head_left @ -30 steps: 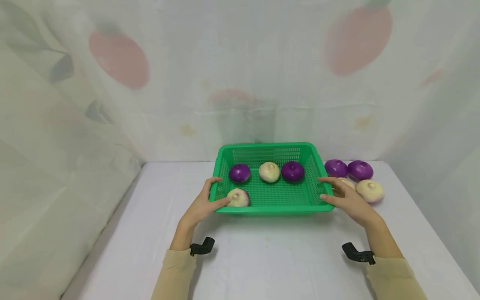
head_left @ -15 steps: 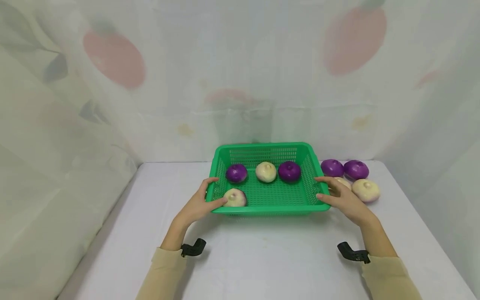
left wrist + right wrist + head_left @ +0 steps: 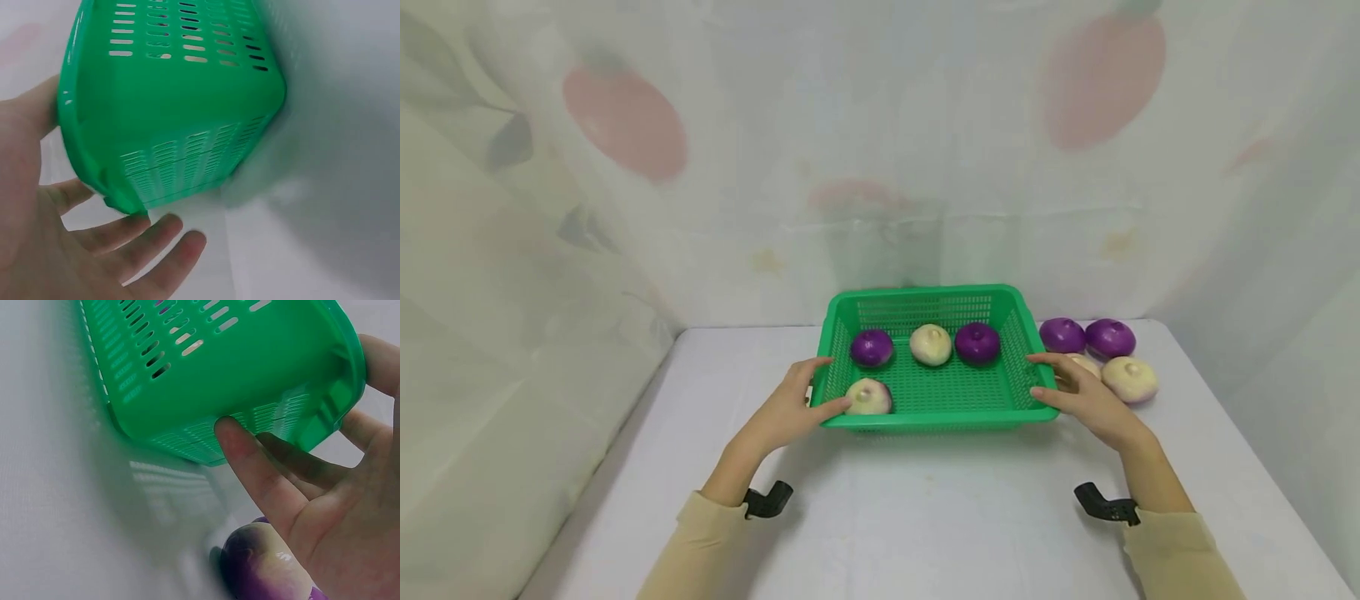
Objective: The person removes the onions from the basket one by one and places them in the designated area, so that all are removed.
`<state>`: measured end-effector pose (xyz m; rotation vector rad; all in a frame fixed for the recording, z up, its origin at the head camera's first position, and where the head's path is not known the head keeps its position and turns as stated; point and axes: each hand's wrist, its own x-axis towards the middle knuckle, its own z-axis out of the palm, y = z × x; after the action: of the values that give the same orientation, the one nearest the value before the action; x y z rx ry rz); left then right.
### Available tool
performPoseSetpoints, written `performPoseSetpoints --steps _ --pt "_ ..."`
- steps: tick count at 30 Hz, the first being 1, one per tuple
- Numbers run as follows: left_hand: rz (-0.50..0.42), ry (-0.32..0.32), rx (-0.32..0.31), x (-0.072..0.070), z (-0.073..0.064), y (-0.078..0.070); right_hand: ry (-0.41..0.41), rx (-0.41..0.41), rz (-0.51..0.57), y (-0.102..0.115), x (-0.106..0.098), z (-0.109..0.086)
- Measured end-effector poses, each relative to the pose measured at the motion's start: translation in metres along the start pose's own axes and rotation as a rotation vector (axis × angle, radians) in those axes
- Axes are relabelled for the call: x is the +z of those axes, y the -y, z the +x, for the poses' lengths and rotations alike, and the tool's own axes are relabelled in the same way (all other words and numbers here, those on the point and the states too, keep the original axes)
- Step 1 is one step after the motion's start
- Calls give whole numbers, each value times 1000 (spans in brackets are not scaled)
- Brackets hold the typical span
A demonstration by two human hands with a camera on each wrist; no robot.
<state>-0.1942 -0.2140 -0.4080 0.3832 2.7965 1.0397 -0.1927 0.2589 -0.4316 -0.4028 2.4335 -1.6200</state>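
A green plastic basket (image 3: 940,422) with slotted walls sits on the white table. Two purple onion-like vegetables (image 3: 977,343) and two cream ones with purple tinges (image 3: 931,345) lie inside it. My left hand (image 3: 786,412) holds the basket's left end, thumb over the rim near the front cream vegetable. In the left wrist view, several fingers spread below the rim. At the opposite end, my right hand (image 3: 1093,400) holds the rim with its thumb over the edge. The right wrist view shows fingers (image 3: 265,481) of that hand against the outer wall.
Right of the basket lie two purple vegetables (image 3: 1110,338) and two cream ones (image 3: 1130,380), one partly hidden behind my right hand. A patterned cloth (image 3: 880,150) hangs behind the table (image 3: 925,517) and along its sides.
The whole scene, basket included, has shifted slightly left in the head view. My left wrist and forearm have swung further outward to the left. Both hands are still at the basket's ends.
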Motion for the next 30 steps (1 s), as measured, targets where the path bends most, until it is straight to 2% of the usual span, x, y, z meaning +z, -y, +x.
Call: performPoseSetpoints --steps 10,17,22,26,30 --pt "191 -71 117 -10 -2 -10 8 -4 -12 2 -1 2" --pt "311 -109 198 -11 9 -30 0 6 -21 3 -1 -1" --pt "378 -69 283 -8 17 -39 5 9 -20 4 -1 -1" --pt "436 -28 355 -5 23 -38 3 12 -20 5 -2 -2" --pt "509 -20 396 -4 29 -36 7 8 -11 6 0 -1"
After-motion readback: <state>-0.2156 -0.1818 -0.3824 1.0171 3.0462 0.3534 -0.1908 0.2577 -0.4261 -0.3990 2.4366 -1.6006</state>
